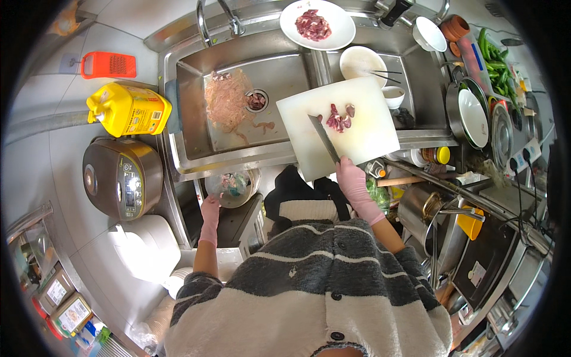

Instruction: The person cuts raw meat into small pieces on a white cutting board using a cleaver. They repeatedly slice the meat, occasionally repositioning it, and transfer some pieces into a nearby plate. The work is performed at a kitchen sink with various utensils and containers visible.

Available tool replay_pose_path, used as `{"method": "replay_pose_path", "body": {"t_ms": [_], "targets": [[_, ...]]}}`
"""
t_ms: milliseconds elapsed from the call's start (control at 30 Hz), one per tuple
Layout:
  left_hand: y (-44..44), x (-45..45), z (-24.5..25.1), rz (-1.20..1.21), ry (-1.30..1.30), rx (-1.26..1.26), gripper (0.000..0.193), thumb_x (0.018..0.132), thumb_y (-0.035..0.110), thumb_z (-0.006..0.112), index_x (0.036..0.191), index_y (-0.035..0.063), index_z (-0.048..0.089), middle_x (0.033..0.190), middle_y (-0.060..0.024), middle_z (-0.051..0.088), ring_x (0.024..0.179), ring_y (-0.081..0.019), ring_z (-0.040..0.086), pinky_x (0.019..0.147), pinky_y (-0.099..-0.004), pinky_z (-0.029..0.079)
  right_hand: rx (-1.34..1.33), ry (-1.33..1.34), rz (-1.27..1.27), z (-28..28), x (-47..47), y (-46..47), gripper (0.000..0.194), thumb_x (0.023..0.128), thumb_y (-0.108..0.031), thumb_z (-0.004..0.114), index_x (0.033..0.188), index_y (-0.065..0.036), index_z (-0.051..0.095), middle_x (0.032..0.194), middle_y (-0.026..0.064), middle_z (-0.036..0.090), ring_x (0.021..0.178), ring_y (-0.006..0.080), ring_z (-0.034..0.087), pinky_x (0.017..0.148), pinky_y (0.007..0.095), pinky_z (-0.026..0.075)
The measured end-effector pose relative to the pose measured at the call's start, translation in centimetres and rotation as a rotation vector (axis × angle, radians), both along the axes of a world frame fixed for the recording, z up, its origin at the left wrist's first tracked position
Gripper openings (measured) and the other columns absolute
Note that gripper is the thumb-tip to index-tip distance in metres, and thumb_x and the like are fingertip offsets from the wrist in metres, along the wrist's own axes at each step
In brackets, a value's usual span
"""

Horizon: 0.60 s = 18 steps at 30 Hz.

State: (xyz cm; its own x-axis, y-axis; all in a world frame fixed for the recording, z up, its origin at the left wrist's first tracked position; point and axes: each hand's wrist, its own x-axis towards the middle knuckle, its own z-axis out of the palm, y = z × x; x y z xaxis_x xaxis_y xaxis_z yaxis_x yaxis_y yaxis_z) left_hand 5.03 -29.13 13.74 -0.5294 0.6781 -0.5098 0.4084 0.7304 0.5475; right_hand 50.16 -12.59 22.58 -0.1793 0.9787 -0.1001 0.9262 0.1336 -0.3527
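Note:
My right hand (350, 178), in a pink rubber glove, grips the handle of a kitchen knife (325, 140) whose blade lies over a white cutting board (370, 134). Pieces of dark red meat (339, 122) sit on the board to the right of the blade. The board rests across the sink's front rim. My left hand (210, 207), gloved too, is at the left edge of a lined waste bin (252, 185) holding scraps; a small pinkish bit shows at its fingertips, and whether it is held I cannot tell. A white bowl of cut meat (313, 26) stands behind the board.
The left sink basin (285, 76) holds a pale shredded heap (227, 100) beside the drain. In the right basin are a bowl with chopsticks (361, 64) and a small white bowl (393, 97). A yellow jug (129, 109) and a rice cooker (122, 178) stand left; pots (417, 214) are right.

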Motion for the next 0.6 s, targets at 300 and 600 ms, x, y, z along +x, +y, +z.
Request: {"method": "replay_pose_path", "body": {"t_ms": [300, 600], "targets": [[6.4, 1.5, 4.8, 0.008, 0.110, 0.197, 0.020, 0.083, 0.012, 0.054, 0.096, -0.0007, 0.063, 0.078, -0.0114, 0.065, 0.073, -0.0186, 0.063, 0.069, -0.0301, 0.049, 0.016, 0.089, -0.019, 1.6, 1.1, 0.3, 0.017, 0.084, -0.018, 0.055, 0.078, -0.004, 0.046, 0.065, 0.0181, 0.058, 0.053, 0.0351, 0.059, 0.048, 0.0425, 0.049], [25.4, 22.1, 7.2, -0.472, -0.205, 0.489, 0.015, 0.082, 0.006, 0.058, 0.096, 0.0026, 0.063, 0.083, -0.0054, 0.061, 0.068, -0.0110, 0.055, 0.065, -0.0253, 0.046, -0.016, 0.085, -0.209, 1.4, 0.7, 1.5, 0.017, 0.083, -0.020, 0.054, 0.079, -0.004, 0.049, 0.065, 0.0196, 0.060, 0.056, 0.0369, 0.060, 0.053, 0.0445, 0.050]]}}
